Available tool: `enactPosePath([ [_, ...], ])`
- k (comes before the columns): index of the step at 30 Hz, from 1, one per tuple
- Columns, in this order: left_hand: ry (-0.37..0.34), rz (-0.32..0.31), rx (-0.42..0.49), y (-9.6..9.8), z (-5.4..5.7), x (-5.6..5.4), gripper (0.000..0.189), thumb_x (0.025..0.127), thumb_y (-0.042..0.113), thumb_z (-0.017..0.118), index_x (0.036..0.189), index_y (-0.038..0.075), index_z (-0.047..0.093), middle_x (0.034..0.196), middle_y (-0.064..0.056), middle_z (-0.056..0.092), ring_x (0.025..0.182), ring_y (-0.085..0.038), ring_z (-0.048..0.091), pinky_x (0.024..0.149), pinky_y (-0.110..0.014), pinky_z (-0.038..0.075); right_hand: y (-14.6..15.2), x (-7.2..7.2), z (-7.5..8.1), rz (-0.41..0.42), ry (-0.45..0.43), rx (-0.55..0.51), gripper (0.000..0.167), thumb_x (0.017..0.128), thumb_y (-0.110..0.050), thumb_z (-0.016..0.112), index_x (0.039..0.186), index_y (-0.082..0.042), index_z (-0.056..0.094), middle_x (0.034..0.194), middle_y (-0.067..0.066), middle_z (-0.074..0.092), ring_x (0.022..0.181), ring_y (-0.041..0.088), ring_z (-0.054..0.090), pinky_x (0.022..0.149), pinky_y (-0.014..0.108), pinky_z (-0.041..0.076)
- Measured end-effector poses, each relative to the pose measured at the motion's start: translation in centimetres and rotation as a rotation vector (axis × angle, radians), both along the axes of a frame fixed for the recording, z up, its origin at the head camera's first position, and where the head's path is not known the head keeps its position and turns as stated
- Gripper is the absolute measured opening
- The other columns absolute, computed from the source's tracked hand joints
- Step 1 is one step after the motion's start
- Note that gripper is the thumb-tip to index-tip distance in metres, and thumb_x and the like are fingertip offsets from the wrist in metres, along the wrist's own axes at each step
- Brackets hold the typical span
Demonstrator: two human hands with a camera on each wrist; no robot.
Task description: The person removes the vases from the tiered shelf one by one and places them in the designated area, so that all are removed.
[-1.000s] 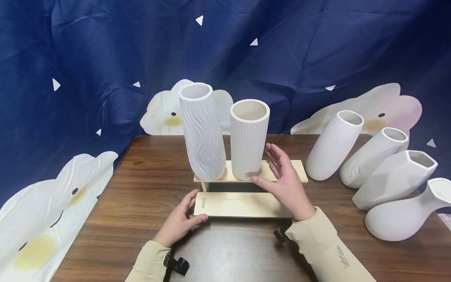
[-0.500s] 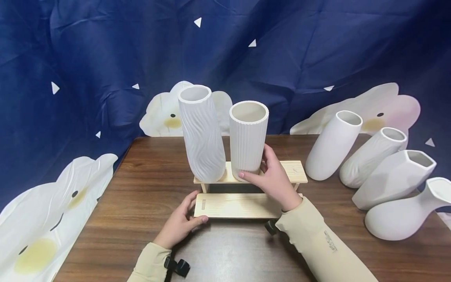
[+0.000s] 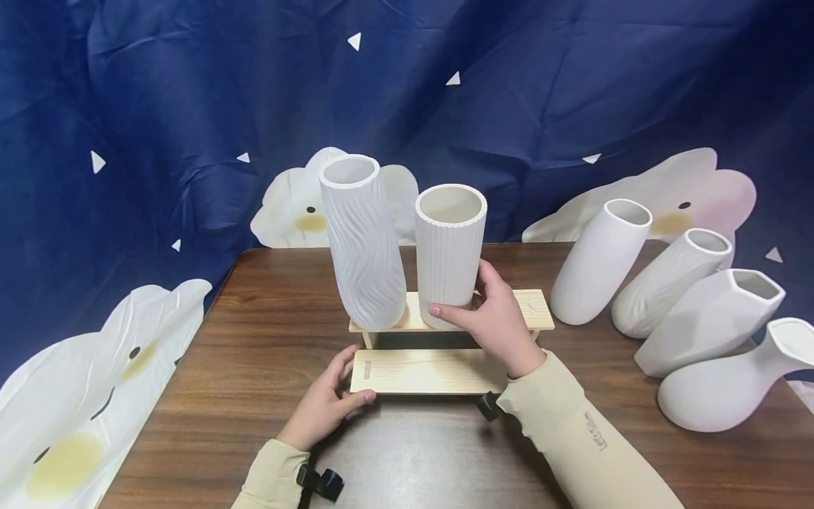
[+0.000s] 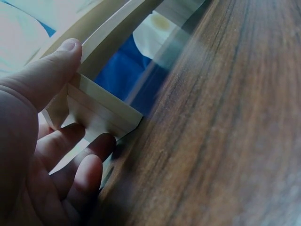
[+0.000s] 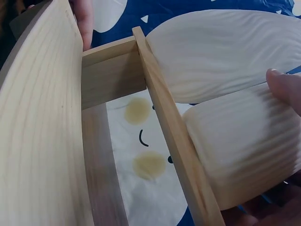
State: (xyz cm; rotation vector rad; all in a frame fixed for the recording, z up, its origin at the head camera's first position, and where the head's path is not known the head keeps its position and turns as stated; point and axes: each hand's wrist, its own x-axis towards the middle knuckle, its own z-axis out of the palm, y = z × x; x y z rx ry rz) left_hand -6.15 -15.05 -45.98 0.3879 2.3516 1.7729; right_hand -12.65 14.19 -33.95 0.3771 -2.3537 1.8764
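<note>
A two-step wooden stand (image 3: pixel 439 371) sits on the table. My left hand (image 3: pixel 327 403) holds the left end of its lower step, thumb on the top edge; in the left wrist view the fingers (image 4: pixel 75 136) touch the end support. On the upper step stand a tall wavy-grooved white vase (image 3: pixel 365 247) and, to its right, a shorter vertically ribbed white vase (image 3: pixel 448 261). The ribbed one is gripped low down by my right hand (image 3: pixel 499 325), thumb in front and fingers around the right side. Its base (image 5: pixel 211 174) meets the upper board in the right wrist view.
To the right of the stand several white vases lean outward: a smooth one (image 3: pixel 600 261), a leaf-textured one (image 3: pixel 670 283), a faceted one (image 3: pixel 709 322) and a round-bellied one (image 3: pixel 712 396). A blue curtain (image 3: pixel 407 85) hangs behind the brown wooden table (image 3: pixel 210 396).
My right hand has moved left onto the ribbed vase and taken hold of it. The gap between the two standing vases has widened slightly. My left hand stays in place.
</note>
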Motion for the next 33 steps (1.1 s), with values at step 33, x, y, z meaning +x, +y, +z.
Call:
enactPosePath([
  [33,-0.020,0.002,-0.022,0.0,0.1,0.0,0.085,0.089,0.018,0.077,0.156,0.005,0.026,0.148,-0.020,0.050,0.112,-0.015,0.061,0.085,-0.024,0.053,7.2,5.0,0.5,-0.234,0.060,-0.089,0.074,0.074,0.003,0.087,0.138,-0.013,0.053,0.128,0.006,0.062,0.115,0.015,0.061,0.090,0.020,0.052],
])
